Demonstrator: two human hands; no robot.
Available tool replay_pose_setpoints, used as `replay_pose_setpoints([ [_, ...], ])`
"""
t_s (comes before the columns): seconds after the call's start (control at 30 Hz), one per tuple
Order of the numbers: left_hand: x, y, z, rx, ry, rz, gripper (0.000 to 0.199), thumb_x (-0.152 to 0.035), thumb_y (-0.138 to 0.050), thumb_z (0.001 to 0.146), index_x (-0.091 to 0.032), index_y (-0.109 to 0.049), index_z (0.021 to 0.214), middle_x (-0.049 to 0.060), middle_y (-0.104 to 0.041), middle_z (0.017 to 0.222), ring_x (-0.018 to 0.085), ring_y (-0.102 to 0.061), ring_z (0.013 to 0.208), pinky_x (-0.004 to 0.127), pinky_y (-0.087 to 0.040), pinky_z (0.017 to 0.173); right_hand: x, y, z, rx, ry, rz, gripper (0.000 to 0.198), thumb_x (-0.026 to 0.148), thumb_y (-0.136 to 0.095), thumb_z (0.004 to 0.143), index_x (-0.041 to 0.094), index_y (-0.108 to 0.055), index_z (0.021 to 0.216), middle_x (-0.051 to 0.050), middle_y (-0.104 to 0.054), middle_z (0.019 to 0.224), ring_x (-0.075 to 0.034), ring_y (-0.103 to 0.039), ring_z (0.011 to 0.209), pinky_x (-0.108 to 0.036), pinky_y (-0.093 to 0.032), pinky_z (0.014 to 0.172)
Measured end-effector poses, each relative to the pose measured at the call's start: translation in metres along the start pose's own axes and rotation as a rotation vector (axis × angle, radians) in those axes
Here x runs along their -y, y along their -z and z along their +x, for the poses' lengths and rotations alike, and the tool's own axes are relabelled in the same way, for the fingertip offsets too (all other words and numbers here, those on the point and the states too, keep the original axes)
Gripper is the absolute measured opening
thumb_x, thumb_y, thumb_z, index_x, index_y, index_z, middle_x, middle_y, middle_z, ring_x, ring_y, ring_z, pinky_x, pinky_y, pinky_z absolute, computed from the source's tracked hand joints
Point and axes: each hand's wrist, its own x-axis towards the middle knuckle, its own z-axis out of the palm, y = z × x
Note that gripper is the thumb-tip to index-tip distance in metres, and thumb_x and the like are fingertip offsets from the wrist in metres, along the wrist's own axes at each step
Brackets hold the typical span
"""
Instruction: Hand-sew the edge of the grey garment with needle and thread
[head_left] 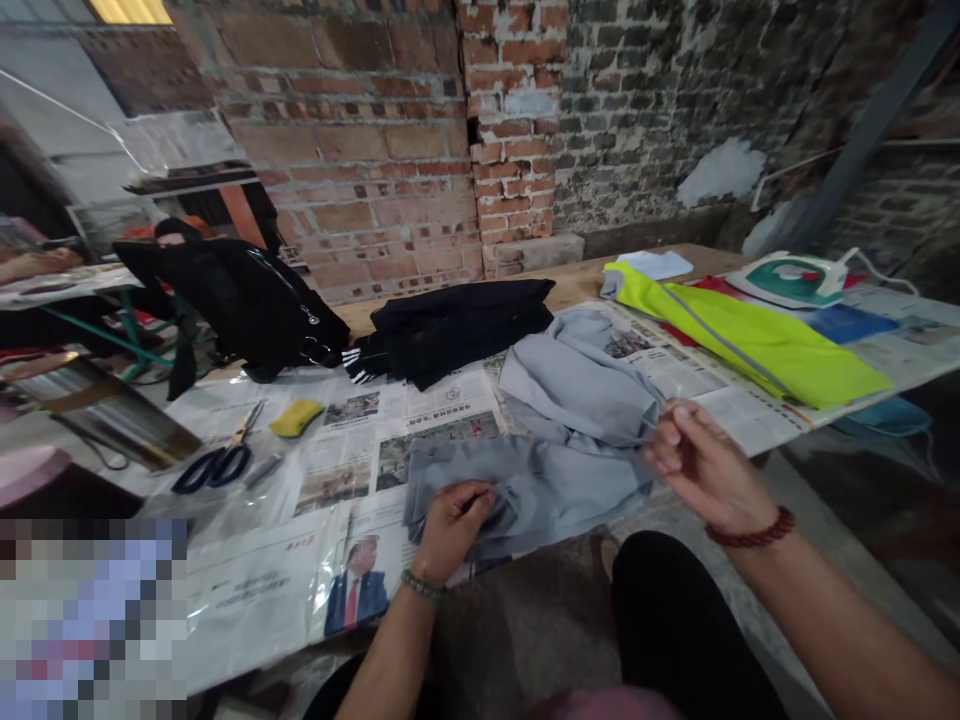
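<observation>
A grey garment (540, 490) lies crumpled along the near edge of the newspaper-covered table, its upper folds spreading toward the middle. My left hand (454, 525), with a green bead bracelet on the wrist, rests on its lower left part, thumb and fingertips pinched on the cloth. Just off the garment's right edge is my right hand (701, 465), wearing a red bead bracelet. Its fingers are closed in a pinch; whatever sits between them is too small and blurred to name.
Scissors (217, 460), a yellow sponge (296, 417) and a metal flask (105, 405) are on the left. Black clothing (465, 325) and a black bag (232, 300) lie behind. At right are a neon-yellow garment (750, 340) and an iron (795, 278). Newspaper (330, 490) covers the table.
</observation>
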Motion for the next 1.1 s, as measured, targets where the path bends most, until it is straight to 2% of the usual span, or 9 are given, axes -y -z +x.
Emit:
replay_pose_setpoints([
  [0.17, 0.002, 0.002, -0.001, 0.038, 0.023, 0.023, 0.02, -0.017, -0.05, 0.068, -0.017, -0.067, 0.078, 0.001, -0.066, 0.074, 0.015, -0.057, 0.07, 0.022, -0.045, 0.062, -0.063, -0.037, -0.015, 0.135, -0.197, -0.121, 0.022, 0.039, -0.059, 0.075, 0.022, -0.048, 0.084, 0.009, -0.045, 0.048, -0.005, -0.038, 0.035, -0.018, -0.029, 0.037],
  [0.27, -0.002, 0.008, -0.001, 0.066, 0.035, 0.068, 0.018, -0.021, -0.054, 0.068, -0.017, -0.067, 0.079, 0.001, -0.065, 0.072, 0.015, -0.057, 0.069, 0.022, -0.044, 0.06, -0.092, -0.05, 0.0, 0.183, -0.171, -0.246, 0.025, 0.042, -0.055, 0.076, 0.02, -0.048, 0.083, 0.01, -0.043, 0.046, -0.005, -0.037, 0.034, -0.018, -0.03, 0.036],
  [0.33, -0.005, 0.016, -0.001, 0.072, 0.017, 0.134, 0.017, -0.024, -0.057, 0.068, -0.018, -0.068, 0.078, 0.001, -0.065, 0.068, 0.015, -0.056, 0.065, 0.022, -0.043, 0.06, -0.102, -0.047, 0.015, 0.166, -0.138, -0.417, 0.026, 0.044, -0.053, 0.076, 0.019, -0.048, 0.081, 0.01, -0.042, 0.045, -0.005, -0.037, 0.032, -0.018, -0.028, 0.035],
  [0.43, -0.006, 0.029, -0.002, 0.126, -0.002, 0.221, 0.014, -0.027, -0.057, 0.069, -0.018, -0.068, 0.071, -0.002, -0.06, 0.058, 0.013, -0.052, 0.057, 0.021, -0.038, 0.055, -0.109, -0.034, 0.033, 0.13, -0.086, -0.633, 0.024, 0.043, -0.048, 0.077, 0.02, -0.049, 0.079, 0.009, -0.041, 0.046, -0.006, -0.039, 0.034, -0.018, -0.03, 0.035],
  [0.53, -0.003, 0.033, -0.005, 0.157, 0.048, 0.176, 0.016, -0.029, -0.055, 0.071, -0.018, -0.066, 0.066, -0.003, -0.056, 0.053, 0.011, -0.047, 0.052, 0.02, -0.034, 0.049, -0.113, -0.025, 0.037, 0.096, -0.017, -0.694, 0.022, 0.043, -0.045, 0.079, 0.021, -0.049, 0.081, 0.009, -0.041, 0.048, -0.007, -0.041, 0.037, -0.019, -0.032, 0.036],
  [0.8, 0.004, 0.013, -0.009, 0.035, 0.107, -0.035, 0.016, -0.029, -0.058, 0.071, -0.015, -0.066, 0.071, -0.002, -0.057, 0.058, 0.01, -0.05, 0.053, 0.019, -0.037, 0.049, -0.102, -0.042, 0.022, 0.098, 0.009, -0.727, 0.023, 0.042, -0.043, 0.081, 0.02, -0.05, 0.085, 0.007, -0.043, 0.05, -0.007, -0.037, 0.036, -0.02, -0.029, 0.037],
  [0.93, 0.005, 0.01, -0.01, 0.01, 0.093, -0.055, 0.017, -0.029, -0.057, 0.071, -0.015, -0.066, 0.069, -0.002, -0.055, 0.056, 0.009, -0.048, 0.052, 0.018, -0.037, 0.047, -0.096, -0.062, -0.003, 0.275, 0.102, -0.913, 0.016, 0.032, -0.043, 0.082, 0.02, -0.053, 0.084, 0.005, -0.047, 0.054, -0.009, -0.044, 0.047, -0.02, -0.035, 0.048],
  [1.03, 0.006, 0.011, -0.01, -0.036, 0.088, -0.069, 0.016, -0.029, -0.058, 0.07, -0.015, -0.065, 0.068, -0.002, -0.058, 0.058, 0.01, -0.05, 0.054, 0.019, -0.04, 0.05, -0.105, -0.07, -0.021, 0.428, 0.156, -1.109, 0.012, 0.021, -0.044, 0.08, 0.019, -0.056, 0.081, 0.003, -0.054, 0.06, -0.01, -0.048, 0.056, -0.021, -0.035, 0.056],
  [1.1, 0.006, 0.011, -0.01, -0.059, 0.091, -0.055, 0.017, -0.031, -0.06, 0.069, -0.015, -0.066, 0.069, -0.001, -0.059, 0.059, 0.011, -0.05, 0.055, 0.019, -0.04, 0.05, -0.115, -0.068, -0.029, 0.465, 0.211, -1.236, 0.014, 0.017, -0.043, 0.079, 0.018, -0.056, 0.077, 0.001, -0.057, 0.062, -0.012, -0.049, 0.059, -0.023, -0.035, 0.06],
])
